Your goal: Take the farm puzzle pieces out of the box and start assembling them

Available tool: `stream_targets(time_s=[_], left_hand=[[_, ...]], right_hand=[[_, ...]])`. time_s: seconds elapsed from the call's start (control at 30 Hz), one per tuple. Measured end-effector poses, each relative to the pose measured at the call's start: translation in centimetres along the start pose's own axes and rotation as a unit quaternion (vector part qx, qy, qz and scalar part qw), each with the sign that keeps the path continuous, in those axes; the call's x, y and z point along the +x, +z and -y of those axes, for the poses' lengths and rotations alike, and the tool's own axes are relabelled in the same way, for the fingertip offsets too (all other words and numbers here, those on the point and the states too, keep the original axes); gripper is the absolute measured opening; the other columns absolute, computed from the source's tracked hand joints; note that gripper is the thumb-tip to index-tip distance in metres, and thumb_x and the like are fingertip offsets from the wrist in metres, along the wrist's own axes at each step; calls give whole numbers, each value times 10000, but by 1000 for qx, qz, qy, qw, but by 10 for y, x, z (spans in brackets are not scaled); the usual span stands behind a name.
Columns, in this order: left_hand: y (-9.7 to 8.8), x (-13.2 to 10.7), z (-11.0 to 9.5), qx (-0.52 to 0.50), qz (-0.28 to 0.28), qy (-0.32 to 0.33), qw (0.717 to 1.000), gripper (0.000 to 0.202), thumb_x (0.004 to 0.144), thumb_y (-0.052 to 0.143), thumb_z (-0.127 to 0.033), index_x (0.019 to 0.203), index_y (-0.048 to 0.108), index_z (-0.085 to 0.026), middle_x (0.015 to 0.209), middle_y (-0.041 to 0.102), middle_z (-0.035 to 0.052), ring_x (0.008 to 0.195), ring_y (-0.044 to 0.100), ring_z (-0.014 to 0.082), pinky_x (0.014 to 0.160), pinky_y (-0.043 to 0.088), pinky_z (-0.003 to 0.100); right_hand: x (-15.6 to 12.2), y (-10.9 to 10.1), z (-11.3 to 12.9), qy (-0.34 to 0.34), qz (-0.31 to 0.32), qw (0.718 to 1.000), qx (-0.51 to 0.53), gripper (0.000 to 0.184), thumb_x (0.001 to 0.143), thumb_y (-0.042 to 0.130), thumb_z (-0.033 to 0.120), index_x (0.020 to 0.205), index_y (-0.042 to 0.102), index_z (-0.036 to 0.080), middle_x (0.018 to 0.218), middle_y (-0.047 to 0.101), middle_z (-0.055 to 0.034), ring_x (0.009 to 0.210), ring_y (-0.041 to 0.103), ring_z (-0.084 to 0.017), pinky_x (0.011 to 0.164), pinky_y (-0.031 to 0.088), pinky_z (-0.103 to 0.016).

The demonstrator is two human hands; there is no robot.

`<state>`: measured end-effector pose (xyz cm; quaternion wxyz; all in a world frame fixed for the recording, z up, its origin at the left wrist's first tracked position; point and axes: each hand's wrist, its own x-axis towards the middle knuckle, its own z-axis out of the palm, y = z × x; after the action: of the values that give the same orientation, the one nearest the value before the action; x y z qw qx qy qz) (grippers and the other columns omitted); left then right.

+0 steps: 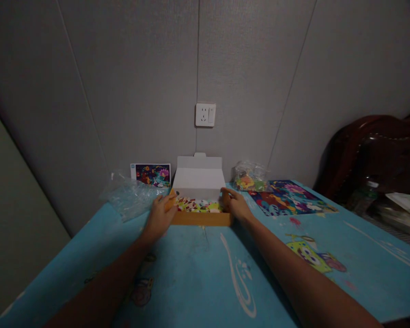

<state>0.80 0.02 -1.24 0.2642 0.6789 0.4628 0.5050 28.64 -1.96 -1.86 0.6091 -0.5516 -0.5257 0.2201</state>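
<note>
An orange cardboard box [201,219] with a white inside lies on the table, its lid [200,176] raised at the back toward the wall. Colourful jigsaw puzzle pieces [198,205] fill the bottom of it. At the box's left end, my left hand [160,215] has its fingers closed on the orange side flap. My right hand [238,206] grips the opposite end, thumb and fingers around the right side flap; part of that flap is hidden behind the fingers.
Crumpled clear plastic [131,197] and a small picture card [153,175] are on the left. A plastic bag of colourful pieces [249,177] and a partly assembled-looking picture sheet [289,198] lie right. The blue cartoon tablecloth [198,273] reaches the wall, below a socket [205,115].
</note>
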Motion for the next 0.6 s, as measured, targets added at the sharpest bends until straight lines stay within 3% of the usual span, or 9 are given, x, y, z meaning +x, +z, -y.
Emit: stream_targets(time_s=[0.13,0.23,0.37,0.47,0.6], left_hand=[[-1,-3,-4,-87,29,-62,994,495,740,596,-167,1232,630,-203,1271,632,77,1221,551,288,1085,396,461],[-4,-4,-7,-110,29,-39,993,622,675,580,-91,1283,597,-223,1382,565,50,1304,486,292,1123,365,458],[-7,-3,-9,-105,21,21,994,791,595,542,-12,1360,538,-209,1507,424,47,1433,306,274,1217,177,445],[-7,-4,-13,-87,7,55,995,830,615,543,-5,1408,492,-245,1548,352,27,1466,222,269,1225,130,446],[-6,-7,-15,-71,-2,78,994,882,649,553,-11,1479,383,-258,1525,353,52,1442,270,281,1216,167,463]], right_hand=[[-3,0,11,54,14,998,11,494,690,580,267,1170,667,187,931,736,-71,683,670,-195,520,537,-278],[-8,1,22,-1,20,1000,-3,518,759,582,312,1263,610,201,1065,718,-78,856,685,-215,681,573,-312],[-13,1,32,-69,12,997,-31,493,808,541,299,1296,579,247,1235,658,-49,1088,630,-243,963,498,-422],[-15,-1,33,-119,20,992,-45,526,746,513,193,1263,598,237,1268,639,-47,1150,599,-259,1044,431,-471],[-15,0,29,-174,14,983,-66,595,638,451,94,1189,629,234,1295,619,-37,1234,544,-256,1095,378,-484]])
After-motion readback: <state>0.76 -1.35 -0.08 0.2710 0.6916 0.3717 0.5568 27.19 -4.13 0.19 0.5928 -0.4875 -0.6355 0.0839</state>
